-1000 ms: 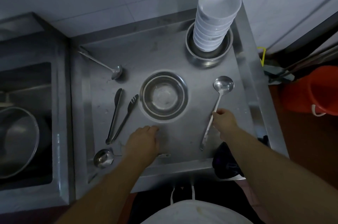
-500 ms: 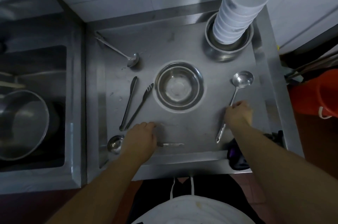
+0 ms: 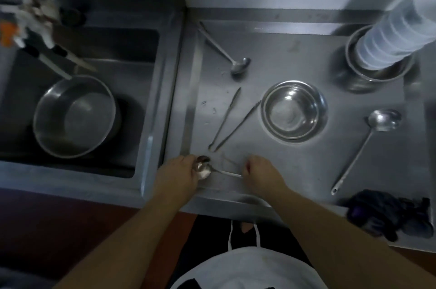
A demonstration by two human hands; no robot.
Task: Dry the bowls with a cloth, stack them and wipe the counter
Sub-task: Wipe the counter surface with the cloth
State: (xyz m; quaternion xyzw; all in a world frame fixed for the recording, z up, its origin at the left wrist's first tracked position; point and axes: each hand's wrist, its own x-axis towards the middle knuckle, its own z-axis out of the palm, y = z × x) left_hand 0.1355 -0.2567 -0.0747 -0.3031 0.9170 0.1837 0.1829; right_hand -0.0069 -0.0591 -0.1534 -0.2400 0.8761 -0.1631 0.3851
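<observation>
Left hand (image 3: 175, 176): its fingers (image 3: 192, 166) curl against the bowl end of a small ladle (image 3: 203, 169) lying near the front edge of the desk (image 3: 295, 170); contact is plain, but whether they close round it cannot be told. Right hand (image 3: 260, 174): knuckles up, fingers tucked under at the handle end of the same ladle. The handle runs in beneath the hand, so a pinch appears likely, though the fingertips are hidden.

Step in hand, as judged: clearing loose utensils ahead of drying and wiping. To do it well, the ladle should be lifted level by both ends, not dragged, since the desk shows droplets and scraps at about 10 o'clock from the hands.

Task items: a shallow steel bowl (image 3: 293, 111) stands at 1 o'clock from the hands, apart from them. A tall stack of white bowls (image 3: 398, 36), leaning, sits inside a steel bowl (image 3: 377, 71) at 2 o'clock, at the back right corner. A dark cloth (image 3: 389, 214) lies bunched on the front edge at 3 o'clock, untouched.

Other items: tongs (image 3: 230, 123) at 12 o'clock, a long ladle (image 3: 363, 147) to the right, another ladle (image 3: 226, 50) toward the back. A large steel basin (image 3: 75, 116) sits in the sink (image 3: 151, 104) at 9 o'clock.

Risk: the leaning stack may topple if the desk is knocked.
</observation>
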